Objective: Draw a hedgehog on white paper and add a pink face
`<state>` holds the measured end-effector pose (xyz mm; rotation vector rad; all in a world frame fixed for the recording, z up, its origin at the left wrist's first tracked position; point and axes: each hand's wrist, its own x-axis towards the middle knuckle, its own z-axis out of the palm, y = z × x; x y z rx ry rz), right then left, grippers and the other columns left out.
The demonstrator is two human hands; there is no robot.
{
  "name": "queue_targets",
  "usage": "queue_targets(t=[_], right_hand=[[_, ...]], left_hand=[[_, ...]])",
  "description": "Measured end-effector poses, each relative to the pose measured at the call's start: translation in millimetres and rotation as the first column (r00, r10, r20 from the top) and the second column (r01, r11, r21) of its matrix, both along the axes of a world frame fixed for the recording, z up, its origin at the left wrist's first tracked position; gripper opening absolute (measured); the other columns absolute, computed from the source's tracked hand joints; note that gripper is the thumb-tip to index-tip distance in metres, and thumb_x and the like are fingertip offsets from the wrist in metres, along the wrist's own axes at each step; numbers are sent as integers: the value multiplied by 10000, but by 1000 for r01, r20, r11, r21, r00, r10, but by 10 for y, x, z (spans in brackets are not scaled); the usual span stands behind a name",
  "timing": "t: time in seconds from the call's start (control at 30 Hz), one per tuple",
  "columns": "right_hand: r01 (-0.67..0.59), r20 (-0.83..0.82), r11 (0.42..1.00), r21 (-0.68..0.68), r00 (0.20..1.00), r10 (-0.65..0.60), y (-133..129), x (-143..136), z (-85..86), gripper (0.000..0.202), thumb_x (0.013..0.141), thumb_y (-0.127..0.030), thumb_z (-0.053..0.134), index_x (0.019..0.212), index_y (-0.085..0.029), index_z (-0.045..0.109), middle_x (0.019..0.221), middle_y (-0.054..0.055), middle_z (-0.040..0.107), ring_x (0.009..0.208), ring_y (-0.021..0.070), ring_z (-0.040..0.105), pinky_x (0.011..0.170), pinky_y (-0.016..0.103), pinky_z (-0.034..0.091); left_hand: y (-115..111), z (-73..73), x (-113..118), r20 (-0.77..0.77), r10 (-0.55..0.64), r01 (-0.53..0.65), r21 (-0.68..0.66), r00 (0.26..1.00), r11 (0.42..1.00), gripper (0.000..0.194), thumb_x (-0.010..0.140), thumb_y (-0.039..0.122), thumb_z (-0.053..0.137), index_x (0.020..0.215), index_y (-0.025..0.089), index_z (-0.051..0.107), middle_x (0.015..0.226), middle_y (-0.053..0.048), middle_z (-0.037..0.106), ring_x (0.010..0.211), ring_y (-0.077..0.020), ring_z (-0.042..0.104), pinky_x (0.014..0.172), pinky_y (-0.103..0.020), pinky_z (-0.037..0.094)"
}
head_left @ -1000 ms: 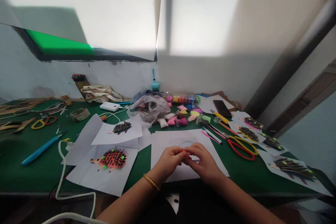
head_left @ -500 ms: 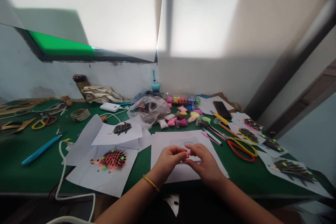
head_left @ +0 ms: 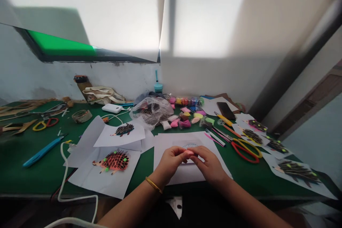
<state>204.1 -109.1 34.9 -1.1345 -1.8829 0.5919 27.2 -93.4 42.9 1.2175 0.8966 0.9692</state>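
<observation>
Meeting fingertip to fingertip, the hands (head_left: 189, 162) pinch pink clay (head_left: 189, 153); wrists apart.

Between the fingers (head_left: 183, 156) is a coral-pink lump (head_left: 189, 153), and a plain white sheet (head_left: 164, 149) lies under them on the dark green surface (head_left: 64, 115). Left of the fingers, a hedgehog picture (head_left: 114, 162) shows an orange-red body patterned with black spines and bright green dots. Beyond the fingers, the small packets (head_left: 184, 124) are pink, magenta, white, brown, yellow and pale green. Right of them, the scissors (head_left: 245, 151) have one red and one yellow handle loop.
</observation>
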Motion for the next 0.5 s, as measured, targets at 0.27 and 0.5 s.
queue_targets(t=[0.27, 0.5], right_hand=[[-1, 59, 1000, 14, 998, 0, -14, -28, 7, 224, 939, -399, 553, 964, -261, 728, 932, 36, 722, 916, 208, 644, 839, 346, 501], [41, 147, 999, 13, 988, -42, 15, -18, -57, 232, 943, -366, 537, 1032, -257, 721, 1006, 52, 734, 959, 221, 653, 865, 366, 509]], left_hand=[[17, -93, 16, -116, 63, -53, 84, 991, 995, 357, 721, 488, 749, 790, 138, 724, 701, -41, 683, 682, -165, 580, 656, -264, 446], [28, -138, 9, -196, 82, -49, 170, 977, 984, 343, 757, 492, 714, 844, 161, 730, 800, -57, 720, 756, -195, 623, 693, -274, 466]])
